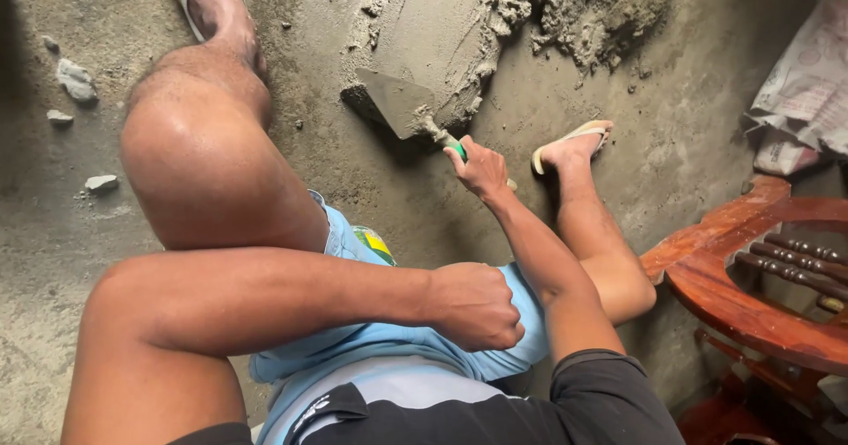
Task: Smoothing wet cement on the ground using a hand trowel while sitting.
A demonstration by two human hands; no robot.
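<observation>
My right hand (481,169) grips the green handle of a trowel (402,102), whose grey blade lies against the near edge of a smoothed mound of wet mortar (442,30) on the concrete floor. My left hand (477,308) is closed in a fist and rests across my lap on light blue shorts, holding nothing. I am squatting, with my left knee raised at the left and my right foot in a sandal (574,140) just right of the trowel hand.
Rougher loose mortar (601,7) is heaped at the top right. A red wooden chair (760,268) stands close on the right, with a crumpled sack (808,83) behind it. Small stones (75,81) lie on the floor at the left.
</observation>
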